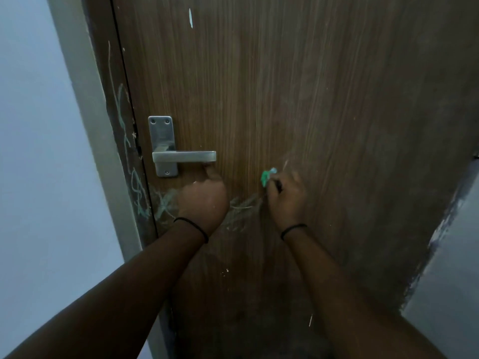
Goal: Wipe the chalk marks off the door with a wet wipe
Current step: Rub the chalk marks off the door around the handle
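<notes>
A brown wood-grain door (285, 86) fills the view. Pale chalk marks (243, 206) smear across it between my two hands, and more scribbles (166, 203) lie below the metal lever handle (184, 156). My right hand (285, 198) pinches a small crumpled wet wipe (267, 176), stained green, and presses it to the door just above the right end of the smear. My left hand (204, 200) is curled into a fist against the door under the handle's free end. One fingertip reaches up to the handle's underside.
Greenish chalk scribbles (137, 193) run down the dark door frame at the left. Beyond it is a pale wall (39, 151). A grey wall (445, 255) with a chipped edge stands at the right. A white fleck (190, 18) marks the door near the top.
</notes>
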`<state>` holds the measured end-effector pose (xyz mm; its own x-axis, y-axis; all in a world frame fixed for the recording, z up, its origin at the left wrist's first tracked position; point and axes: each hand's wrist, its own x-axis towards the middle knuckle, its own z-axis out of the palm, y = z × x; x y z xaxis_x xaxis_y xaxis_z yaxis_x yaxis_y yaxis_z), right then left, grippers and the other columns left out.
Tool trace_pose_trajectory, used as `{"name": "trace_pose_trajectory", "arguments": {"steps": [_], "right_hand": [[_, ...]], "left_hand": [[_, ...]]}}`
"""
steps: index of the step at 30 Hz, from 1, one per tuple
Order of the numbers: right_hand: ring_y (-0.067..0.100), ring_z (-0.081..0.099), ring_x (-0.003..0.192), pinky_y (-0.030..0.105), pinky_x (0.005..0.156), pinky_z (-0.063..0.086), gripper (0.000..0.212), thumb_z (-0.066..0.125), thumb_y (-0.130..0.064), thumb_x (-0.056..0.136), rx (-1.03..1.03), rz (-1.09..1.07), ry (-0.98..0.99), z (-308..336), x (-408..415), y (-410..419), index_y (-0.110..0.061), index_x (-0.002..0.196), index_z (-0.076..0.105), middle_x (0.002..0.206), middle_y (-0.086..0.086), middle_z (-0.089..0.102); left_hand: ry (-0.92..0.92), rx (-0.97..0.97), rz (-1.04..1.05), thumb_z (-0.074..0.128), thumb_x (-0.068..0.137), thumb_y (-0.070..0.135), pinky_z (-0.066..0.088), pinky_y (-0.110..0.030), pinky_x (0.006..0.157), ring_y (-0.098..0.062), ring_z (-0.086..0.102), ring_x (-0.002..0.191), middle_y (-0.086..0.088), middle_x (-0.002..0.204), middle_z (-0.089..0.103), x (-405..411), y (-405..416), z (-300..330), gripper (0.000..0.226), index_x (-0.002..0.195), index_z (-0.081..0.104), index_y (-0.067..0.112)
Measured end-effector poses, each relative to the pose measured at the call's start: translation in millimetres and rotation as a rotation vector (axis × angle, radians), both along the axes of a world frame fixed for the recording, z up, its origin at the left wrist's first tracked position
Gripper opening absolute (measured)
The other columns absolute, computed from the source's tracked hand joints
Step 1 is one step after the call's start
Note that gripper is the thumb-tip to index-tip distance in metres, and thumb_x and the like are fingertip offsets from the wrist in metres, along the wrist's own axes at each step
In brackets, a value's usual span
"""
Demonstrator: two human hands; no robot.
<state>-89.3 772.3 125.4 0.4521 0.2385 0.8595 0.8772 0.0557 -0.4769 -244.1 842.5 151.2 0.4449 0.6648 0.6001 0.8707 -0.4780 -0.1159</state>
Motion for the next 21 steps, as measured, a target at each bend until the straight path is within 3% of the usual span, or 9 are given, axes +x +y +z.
{"name": "trace_pose_trajectory", "arguments": {"steps": [3, 6, 10, 12, 16, 18, 21], "right_hand": [[0.017, 0.052, 0.071, 0.019, 0.064, 0.031, 0.015, 0.064, -0.004, 0.086, 0.144, -0.081, 0.113, 35, 6, 7, -0.005, 0.071, 0.062, 0.076, 0.012, 0.057], [0.014, 0.051, 0.074, 0.017, 0.067, 0.033, 0.015, 0.061, -0.002, 0.089, -0.032, 0.012, -0.047, 14, -1, 5, -0.001, 0.074, 0.064, 0.079, 0.013, 0.058], [0.027, 0.055, 0.075, 0.029, 0.072, 0.04, 0.013, 0.062, -0.001, 0.086, 0.101, -0.128, 0.121, 20, 26, -11, -0.001, 0.073, 0.064, 0.077, 0.017, 0.06], [0.024, 0.054, 0.072, 0.024, 0.068, 0.036, 0.014, 0.063, 0.001, 0.083, 0.17, -0.13, 0.086, 39, 22, -2, -0.002, 0.07, 0.062, 0.073, 0.014, 0.059], [0.015, 0.05, 0.066, 0.01, 0.064, 0.028, 0.015, 0.062, -0.002, 0.088, -0.018, 0.02, 0.0, 9, 2, -3, -0.002, 0.073, 0.062, 0.077, 0.013, 0.056], [0.021, 0.055, 0.072, 0.013, 0.067, 0.029, 0.015, 0.063, 0.001, 0.086, -0.041, -0.003, 0.006, 0, 14, -17, -0.001, 0.071, 0.063, 0.075, 0.015, 0.059], [0.025, 0.059, 0.078, 0.016, 0.069, 0.032, 0.009, 0.063, 0.001, 0.082, 0.095, -0.118, 0.129, 29, 28, -12, -0.004, 0.074, 0.064, 0.079, 0.015, 0.062]], "left_hand": [[-0.031, -0.008, 0.012, 0.047, 0.091, 0.018, 0.023, -0.025, 0.044, -0.025, 0.063, 0.052, -0.003, 0.058, 0.06, 0, -2, -2, 0.062, 0.145, 0.03, -0.006], [-0.041, 0.036, 0.001, 0.048, 0.092, 0.02, 0.028, -0.026, 0.047, -0.026, 0.063, 0.055, -0.005, 0.064, 0.065, 0, 1, -5, 0.066, 0.148, 0.023, -0.005], [-0.053, 0.048, 0.002, 0.045, 0.095, 0.021, 0.03, -0.026, 0.049, -0.025, 0.063, 0.055, -0.005, 0.064, 0.065, 0, 2, -11, 0.066, 0.149, 0.019, -0.004], [-0.067, 0.02, -0.013, 0.043, 0.097, 0.023, 0.032, -0.028, 0.051, -0.027, 0.063, 0.057, -0.007, 0.066, 0.066, 2, 1, -13, 0.066, 0.15, 0.015, -0.004], [-0.122, 0.002, -0.03, 0.042, 0.097, 0.023, 0.036, -0.031, 0.054, -0.03, 0.064, 0.061, -0.013, 0.072, 0.067, -1, 5, -14, 0.068, 0.152, 0.01, 0.0], [-0.132, -0.007, -0.06, 0.043, 0.098, 0.024, 0.037, -0.032, 0.054, -0.03, 0.063, 0.06, -0.013, 0.074, 0.067, -8, 7, -18, 0.068, 0.153, 0.008, 0.004], [-0.145, -0.018, -0.104, 0.04, 0.099, 0.024, 0.041, -0.032, 0.051, -0.026, 0.055, 0.055, -0.013, 0.077, 0.065, -13, 6, -20, 0.069, 0.153, 0.002, 0.007]]}}
